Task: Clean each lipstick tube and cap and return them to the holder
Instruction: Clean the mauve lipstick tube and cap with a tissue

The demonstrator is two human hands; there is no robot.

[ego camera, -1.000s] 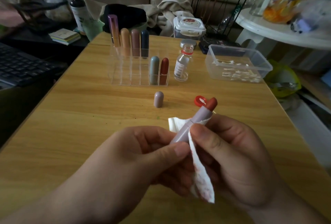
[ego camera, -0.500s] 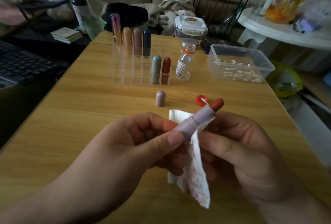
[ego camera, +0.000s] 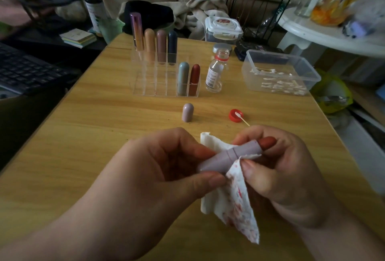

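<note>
Pinching the base of the lilac lipstick tube (ego camera: 233, 153) between thumb and fingers, the left hand (ego camera: 166, 167) sits at lower centre of the frame. The tube's long axis runs almost level across the picture, rising slightly to the right. Its base is in the left hand, and its red bullet (ego camera: 268, 142) points right into the right hand. A stained tissue (ego camera: 237, 204) wraps the tube's middle and hangs below it. The right hand (ego camera: 287, 169) curls round the bullet end, its thumb pressing the tissue against the tube. Wiping the barrel looks like the step in hand.

The coming move likely turns on the lilac cap (ego camera: 188, 112). It stands upright on the table (ego camera: 83, 135), above the hands and a little left of the tube, so it is nearer the left hand. The clear holder (ego camera: 158, 85) lies further up the frame, beyond the cap.

Counted left to right:
- The holder has six lipsticks, four in the back row and two in the front right slots.
- One loose cap stands on the table.
- One red bottle cap (ego camera: 233, 114) has one cotton swab (ego camera: 242, 119) lying across it.
- One small glass bottle (ego camera: 216, 71) is open.
- One clear box (ego camera: 279, 58) at upper right holds more swabs, too many and too small to count.
</note>
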